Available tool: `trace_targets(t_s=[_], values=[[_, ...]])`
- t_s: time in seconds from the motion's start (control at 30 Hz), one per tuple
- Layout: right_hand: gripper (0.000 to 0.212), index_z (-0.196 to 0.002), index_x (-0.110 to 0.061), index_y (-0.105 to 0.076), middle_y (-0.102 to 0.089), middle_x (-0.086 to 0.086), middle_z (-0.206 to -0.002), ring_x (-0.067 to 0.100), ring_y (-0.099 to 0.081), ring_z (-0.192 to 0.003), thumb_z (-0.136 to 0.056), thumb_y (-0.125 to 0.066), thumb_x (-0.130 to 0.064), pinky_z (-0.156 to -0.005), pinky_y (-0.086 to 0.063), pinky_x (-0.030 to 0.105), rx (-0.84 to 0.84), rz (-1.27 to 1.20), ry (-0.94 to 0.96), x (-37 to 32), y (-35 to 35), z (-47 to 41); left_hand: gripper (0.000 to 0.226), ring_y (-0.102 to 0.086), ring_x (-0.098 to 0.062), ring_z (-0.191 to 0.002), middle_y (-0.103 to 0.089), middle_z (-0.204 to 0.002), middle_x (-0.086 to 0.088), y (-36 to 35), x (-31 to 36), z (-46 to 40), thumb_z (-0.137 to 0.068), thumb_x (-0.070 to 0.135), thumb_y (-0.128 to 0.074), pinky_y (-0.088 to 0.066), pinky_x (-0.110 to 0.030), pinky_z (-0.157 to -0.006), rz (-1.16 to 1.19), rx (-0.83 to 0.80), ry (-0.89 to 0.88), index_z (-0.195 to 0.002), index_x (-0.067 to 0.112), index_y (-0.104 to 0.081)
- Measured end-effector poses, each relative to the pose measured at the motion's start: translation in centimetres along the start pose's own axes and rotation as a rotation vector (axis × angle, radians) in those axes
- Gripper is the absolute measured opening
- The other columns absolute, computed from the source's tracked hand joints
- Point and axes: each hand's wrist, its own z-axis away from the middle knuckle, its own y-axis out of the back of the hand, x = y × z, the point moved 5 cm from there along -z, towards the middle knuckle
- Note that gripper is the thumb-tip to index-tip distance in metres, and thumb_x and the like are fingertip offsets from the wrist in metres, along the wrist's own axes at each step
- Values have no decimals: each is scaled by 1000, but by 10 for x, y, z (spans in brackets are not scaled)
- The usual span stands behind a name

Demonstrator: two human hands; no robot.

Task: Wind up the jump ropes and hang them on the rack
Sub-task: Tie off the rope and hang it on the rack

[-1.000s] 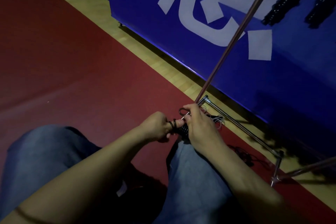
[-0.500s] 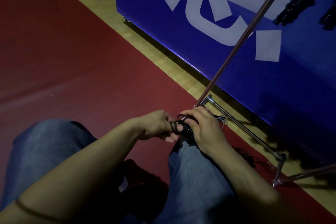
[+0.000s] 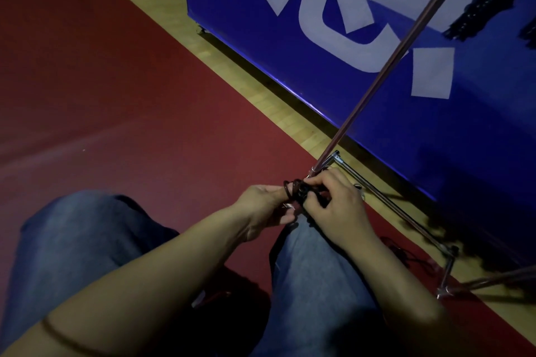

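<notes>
Person is sitting low on the red floor [image 3: 121, 101], knees in jeans [image 3: 313, 284] filling the bottom of the head view, both hands meeting just above the right knee. The left hand [image 3: 261, 209] is holding dark loops of the jump rope [image 3: 297, 191], a couple of coils ringing its forefinger or thumb, rest of the fingers curled in under; exactly which digit carries the loops is too dim to tell. The right hand [image 3: 336, 209] is pinching the bundle from the other side, fingertips [image 3: 314, 181] pressed together on the rope, palm arched over it. Rope is sitting between the two hands, small tight bundle, winding looking nearly finished but not tied off, by my read. The rack [image 3: 385, 72] is standing just beyond the hands, its slanted pole rising to the upper right, base bar running along the floor edge by the blue banner [image 3: 435, 139]. Already-wound dark ropes [image 3: 475, 14] are hanging top right. Another loose cord [image 3: 397, 249] is lying on the floor by the right forearm. Risks: coils slipping off the finger if the pinch is loosening, so the bundle is springing open; loose tail snagging on the rack base right beside the hands; poor light making the last tuck easy to miss; bundle dropping when reaching up to hang.
</notes>
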Motion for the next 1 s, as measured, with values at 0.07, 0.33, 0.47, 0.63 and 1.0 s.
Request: trace_targets(t_s=[0.07, 0.33, 0.47, 0.63, 1.0], values=[[12, -92, -14, -67, -57, -5, -93, 7, -55, -84, -80, -69, -12, -72, -49, 24, 10, -6, 3, 0, -1, -1, 41, -64, -15, -64, -68, -90, -16, 1, 1, 0, -84, 21, -74, -61, -26, -61, 13, -4, -7, -112, -8, -68], [25, -107, -18, -74, -54, -11, -90, 11, -52, -88, -82, -73, -15, -75, -38, 9, 49, 43, 65, 2, -1, -2, 45, -64, -16, -71, -65, -87, -18, 1, 16, 8, -96, 25, -59, -60, -25, -68, -137, -102, -58, -112, -17, -62], [29, -113, -17, -72, -51, -8, -91, 11, -46, -90, -85, -71, -15, -77, -34, 10, -3, 110, 121, 1, -7, -7, 34, -65, -17, -73, -68, -86, -15, 0, 17, 9, -102, 20, -53, -61, -28, -73, -185, -144, -22, -108, -10, -66], [37, -126, -11, -64, -49, -2, -100, 11, -44, -95, -89, -64, -17, -81, -39, 23, -118, 155, 193, -8, -13, -7, 29, -62, -20, -67, -65, -73, -13, -2, 18, 12, -98, 25, -61, -57, -32, -74, -191, -102, -98, -89, -2, -69], [55, -139, -23, -53, -49, 5, -112, 22, -43, -99, -86, -68, -21, -79, -43, 28, -56, 187, 291, -30, -31, -32, 17, -69, -20, -66, -73, -78, -14, 12, 45, 21, -93, 9, -63, -59, -32, -64, -13, 294, -379, -92, -4, -73]])
